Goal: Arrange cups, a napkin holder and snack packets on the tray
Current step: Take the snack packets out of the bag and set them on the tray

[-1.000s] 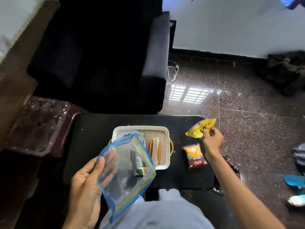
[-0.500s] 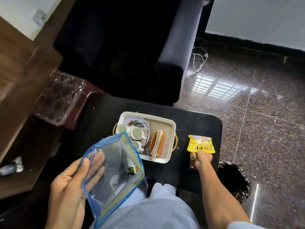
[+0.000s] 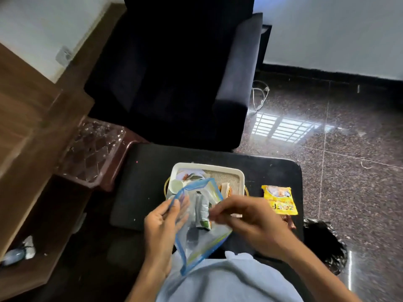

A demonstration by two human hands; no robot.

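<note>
The left hand (image 3: 165, 221) pinches the blue rim of a clear zip bag (image 3: 202, 243), fingers spread behind the plastic to hold its mouth open. The right hand (image 3: 246, 216) reaches across to that mouth with its fingers curled. It is blurred, so I cannot tell whether it already grips anything.

Inside the bag stands a green-and-white packet (image 3: 201, 210), just beside the right fingertips. It looks light, crinkly and slick, and is probably best pinched by its sealed top edge, not its soft middle.

At 12 o'clock from the bag sits the white tray (image 3: 239, 173), holding a cup (image 3: 176, 185) and a half-hidden napkin holder (image 3: 225, 189). At 2 o'clock from the right hand, a yellow packet (image 3: 279, 200) lies on the black table (image 3: 148, 182), off the tray.
</note>
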